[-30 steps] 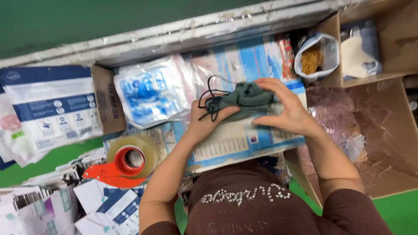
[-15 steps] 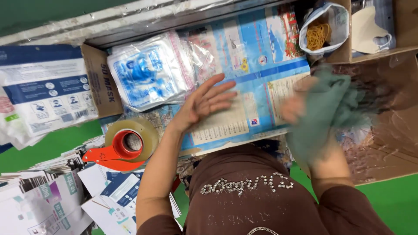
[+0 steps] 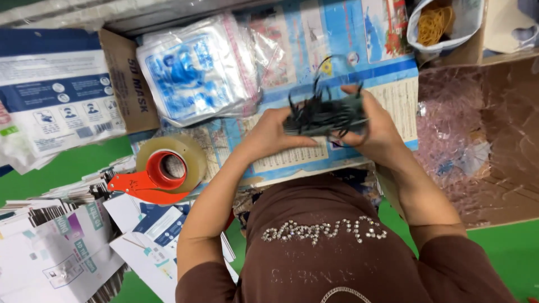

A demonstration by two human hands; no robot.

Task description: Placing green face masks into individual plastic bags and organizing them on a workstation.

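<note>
At the centre of the frame we clamp the dark stack of masks [image 3: 325, 115] between left hand [image 3: 269, 134] and right hand [image 3: 376, 132], fingers closed around it, and we should keep the loose ear loops tucked.

Clear blue-printed pouches [image 3: 196, 70] top centre, brown carton [image 3: 128, 81] beside them, perhaps flattened white-blue boxes [image 3: 62, 247] bottom left
</note>
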